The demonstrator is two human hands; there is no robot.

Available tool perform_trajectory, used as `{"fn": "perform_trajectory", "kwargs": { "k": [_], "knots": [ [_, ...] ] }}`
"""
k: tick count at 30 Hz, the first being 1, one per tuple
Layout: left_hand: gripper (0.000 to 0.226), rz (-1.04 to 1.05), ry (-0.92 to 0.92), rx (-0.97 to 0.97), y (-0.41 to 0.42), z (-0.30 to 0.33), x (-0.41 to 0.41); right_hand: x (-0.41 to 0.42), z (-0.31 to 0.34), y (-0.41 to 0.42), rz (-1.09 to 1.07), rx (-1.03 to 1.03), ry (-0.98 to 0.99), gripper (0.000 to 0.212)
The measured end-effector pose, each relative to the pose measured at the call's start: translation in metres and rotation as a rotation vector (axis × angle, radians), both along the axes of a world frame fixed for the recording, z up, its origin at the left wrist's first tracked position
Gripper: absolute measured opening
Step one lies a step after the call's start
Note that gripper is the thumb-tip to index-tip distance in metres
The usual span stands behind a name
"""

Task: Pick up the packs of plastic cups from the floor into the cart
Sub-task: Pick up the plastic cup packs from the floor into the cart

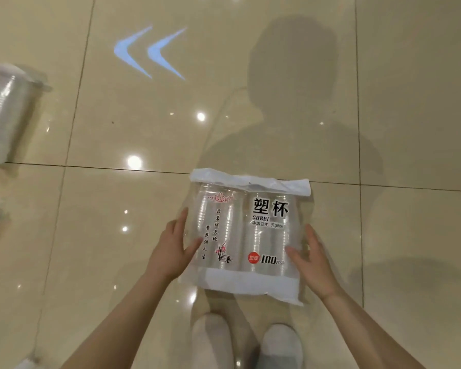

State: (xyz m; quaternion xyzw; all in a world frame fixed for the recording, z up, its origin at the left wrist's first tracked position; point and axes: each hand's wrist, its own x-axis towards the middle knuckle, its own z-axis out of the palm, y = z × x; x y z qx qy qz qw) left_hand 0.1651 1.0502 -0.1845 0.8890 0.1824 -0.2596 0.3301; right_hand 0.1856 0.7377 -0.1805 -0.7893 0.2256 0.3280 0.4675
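Pack of plastic cups (246, 235) sitting between the two hands, printed face up toward the camera, white sealed band running across its far end and another across its near end; two stacks of clear cups lying side by side inside the clear wrap; black characters and a red round mark with "100" showing on the right half, small red flower print on the left half; whether the pack is resting on the floor or being held just clear of it, cannot tell.

Left hand (171, 249) pressing against the pack's left edge, fingers fairly straight and lying along the side, thumb reaching onto the front face; right hand (310, 258) pressing against the right edge in mirror fashion, fingers extended along the side, thumb lying over the lower right of the front; both hands clasping the pack from either side, palms facing inward.

Just nearward of the wrists, two light shoes (246, 342) showing below the pack; glossy beige tiled floor (410, 129) spreading beyond the fingertips, carrying the person's shadow; far beyond the left fingertips, a projected double blue arrow (149, 51); well out to the left of the left hand, a second pack of cups (7, 113) lying at the frame edge.
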Motion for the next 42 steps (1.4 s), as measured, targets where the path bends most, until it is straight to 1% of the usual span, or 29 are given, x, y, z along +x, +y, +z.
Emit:
{"fn": "perform_trajectory", "kwargs": {
  "k": [3,5,7,9,13,16,19,23,26,29,31,35,38,42],
  "knots": [
    [0.084,0.014,0.04,-0.099,-0.011,-0.022,0.002,0.009,-0.02,0.007,-0.023,0.099,-0.07,0.085],
    [0.085,0.043,0.031,-0.1,-0.014,-0.02,0.002,0.014,-0.015,0.011,-0.012,0.083,-0.102,0.087],
    [0.082,0.051,0.027,-0.078,-0.012,-0.004,0.001,0.016,0.002,0.012,0.009,0.062,-0.098,0.086],
    [0.079,0.04,0.041,-0.056,-0.009,0.027,0.002,0.019,0.03,0.013,0.049,0.033,-0.093,0.084],
    [0.077,0.041,0.011,-0.063,-0.003,0.124,0.006,0.029,0.121,0.019,0.079,0.006,-0.089,0.084],
    [0.077,0.048,-0.003,-0.051,0.003,0.214,0.016,0.037,0.207,0.021,0.095,-0.023,-0.097,0.085],
    [0.076,0.026,-0.057,-0.041,0.011,0.305,0.026,0.05,0.3,0.027,0.119,-0.02,-0.134,0.084],
    [0.076,0.002,-0.106,-0.018,0.024,0.412,0.044,0.067,0.41,0.034,0.121,-0.026,-0.158,0.086],
    [0.078,-0.045,-0.176,0.008,0.027,0.476,0.061,0.074,0.471,0.036,0.08,-0.014,-0.188,0.087],
    [0.078,-0.101,-0.218,0.024,0.02,0.527,0.074,0.068,0.512,0.03,0.01,0.025,-0.237,0.088],
    [0.078,-0.142,-0.246,0.027,0.01,0.552,0.082,0.061,0.533,0.019,-0.042,0.019,-0.252,0.088],
    [0.079,-0.27,-0.268,0.027,-0.028,0.58,0.096,0.039,0.56,-0.019,-0.143,-0.005,-0.279,0.088],
    [0.081,-0.345,-0.263,0.014,-0.076,0.59,0.105,0.018,0.577,-0.061,-0.235,-0.042,-0.298,0.088],
    [0.082,-0.498,-0.258,-0.027,-0.163,0.6,0.112,-0.023,0.593,-0.132,-0.385,-0.083,-0.289,0.09]
  ]
}}
